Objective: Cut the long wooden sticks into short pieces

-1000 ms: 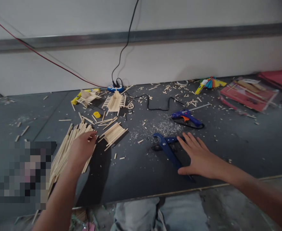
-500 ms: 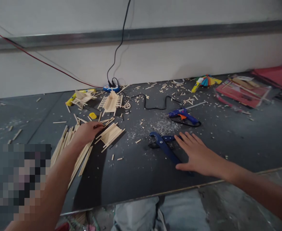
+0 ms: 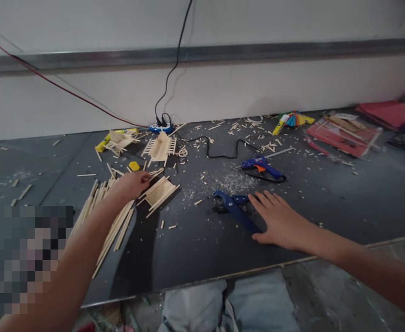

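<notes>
My left hand (image 3: 131, 185) reaches over a pile of wooden sticks (image 3: 121, 226), its fingers bent together beside a few loose short sticks. What its fingertips hold, if anything, is hidden. Just right of it lies a small panel of glued sticks (image 3: 161, 191) with ends jutting out. My right hand (image 3: 274, 219) is open, fingers spread, palm down at the handles of a blue pipe cutter (image 3: 238, 212) lying on the table. Whether the palm rests on the handles I cannot tell.
Behind are two stick models (image 3: 161, 147), a blue power socket (image 3: 160, 127) and a yellow cap (image 3: 133, 166). A blue glue gun (image 3: 262, 167) lies beyond the cutter, its cord running back. Stick offcuts and shavings are scattered about. Red sheets (image 3: 347, 133) lie at right.
My left hand has shifted slightly right, toward the loose short sticks, and its fingers look more curled. My right hand stays spread at the cutter. The view has turned slightly.
</notes>
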`<state>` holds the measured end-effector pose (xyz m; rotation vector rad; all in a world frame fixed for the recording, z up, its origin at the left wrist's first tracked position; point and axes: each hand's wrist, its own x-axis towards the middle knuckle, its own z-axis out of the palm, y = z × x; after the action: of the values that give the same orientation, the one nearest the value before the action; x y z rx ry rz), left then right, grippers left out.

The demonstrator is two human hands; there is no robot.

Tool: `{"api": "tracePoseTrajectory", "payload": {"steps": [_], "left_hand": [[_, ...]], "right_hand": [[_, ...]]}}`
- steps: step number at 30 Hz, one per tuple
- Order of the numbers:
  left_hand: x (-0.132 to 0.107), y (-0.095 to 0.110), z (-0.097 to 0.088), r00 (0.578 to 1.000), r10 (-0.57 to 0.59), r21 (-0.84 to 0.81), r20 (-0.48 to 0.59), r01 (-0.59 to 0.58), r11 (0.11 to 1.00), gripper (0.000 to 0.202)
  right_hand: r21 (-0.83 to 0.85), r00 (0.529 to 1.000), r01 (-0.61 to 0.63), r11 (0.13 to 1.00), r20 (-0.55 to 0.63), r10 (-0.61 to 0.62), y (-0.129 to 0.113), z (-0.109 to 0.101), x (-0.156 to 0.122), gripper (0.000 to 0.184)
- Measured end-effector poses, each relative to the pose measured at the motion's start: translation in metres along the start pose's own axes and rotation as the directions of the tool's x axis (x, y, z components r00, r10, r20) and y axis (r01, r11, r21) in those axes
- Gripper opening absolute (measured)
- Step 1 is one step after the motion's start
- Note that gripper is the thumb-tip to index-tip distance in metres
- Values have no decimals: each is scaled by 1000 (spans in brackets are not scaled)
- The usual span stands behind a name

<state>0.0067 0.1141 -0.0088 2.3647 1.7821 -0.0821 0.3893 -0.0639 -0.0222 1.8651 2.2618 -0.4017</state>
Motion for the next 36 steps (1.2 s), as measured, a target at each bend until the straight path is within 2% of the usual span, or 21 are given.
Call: {"api": "tracePoseTrajectory", "payload": {"steps": [6, 7, 11, 13, 16, 20, 22, 24, 28, 32, 36], "left_hand": [[-25, 3, -10, 998, -18, -9, -60, 18, 1000, 33], [-32, 4, -12, 998, -21, -42, -64, 19, 999, 33], [-62, 17, -15, 985, -151, -237, -87, 127, 963, 30], [-76, 26, -11, 985, -151, -387, -84, 107, 916, 27], [-94, 43, 2, 995, -98, -659, -21, 60, 749, 22], [-116, 66, 20, 999, -39, -914, -3, 13, 405, 19], [-126, 76, 27, 999, -44, -959, 27, 39, 282, 30], [-134, 84, 32, 997, -62, -981, 52, 63, 185, 49], [-147, 89, 40, 995, -90, -997, 46, 52, 58, 74], [-156, 85, 46, 996, -69, -998, 57, 56, -18, 73], [-165, 81, 50, 993, -86, -996, 77, 73, -56, 71]], "right_hand": [[25, 999, 20, 999, -32, -20, 5, 0, 0, 94], [21, 1000, 17, 1000, -25, -17, 5, 0, 0, 94], [12, 1000, 25, 1000, 11, -25, 4, -2, 2, 101], [24, 998, 57, 998, 5, -57, 2, -4, 4, 103], [50, 992, 108, 993, -65, -105, -9, -10, 10, 97], [144, 953, 234, 962, -228, -197, -40, -24, 24, 65], [194, 930, 298, 935, -278, -239, -61, -28, 31, 49], [236, 916, 345, 908, -296, -271, -83, -28, 38, 39], [276, 903, 403, 872, -277, -330, -122, -19, 51, 34], [266, 901, 419, 868, -239, -362, -149, -7, 62, 32], [245, 900, 420, 874, -235, -367, -166, 1, 68, 27]]}}
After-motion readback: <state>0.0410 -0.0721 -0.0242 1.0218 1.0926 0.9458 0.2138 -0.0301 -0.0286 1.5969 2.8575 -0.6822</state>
